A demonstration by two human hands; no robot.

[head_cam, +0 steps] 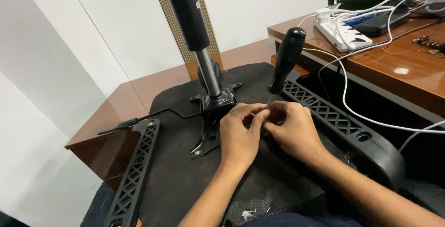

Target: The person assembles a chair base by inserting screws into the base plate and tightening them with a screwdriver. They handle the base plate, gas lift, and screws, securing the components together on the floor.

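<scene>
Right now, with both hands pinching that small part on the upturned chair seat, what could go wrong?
1. The small part, mostly hidden between the left hand and right hand, could slip and vanish on the black seat underside.
2. The hands work beside the metal mechanism plate, so knuckles may scrape it.
3. White cables hang near the right forearm and could snag.

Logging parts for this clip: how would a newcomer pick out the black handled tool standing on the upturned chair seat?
Find the upturned chair seat across the person's lap. By its far right edge, behind the right hand, stands the tool. Unlike the shiny gas cylinder nearby, it is short, matte black and bulb-topped.
</scene>
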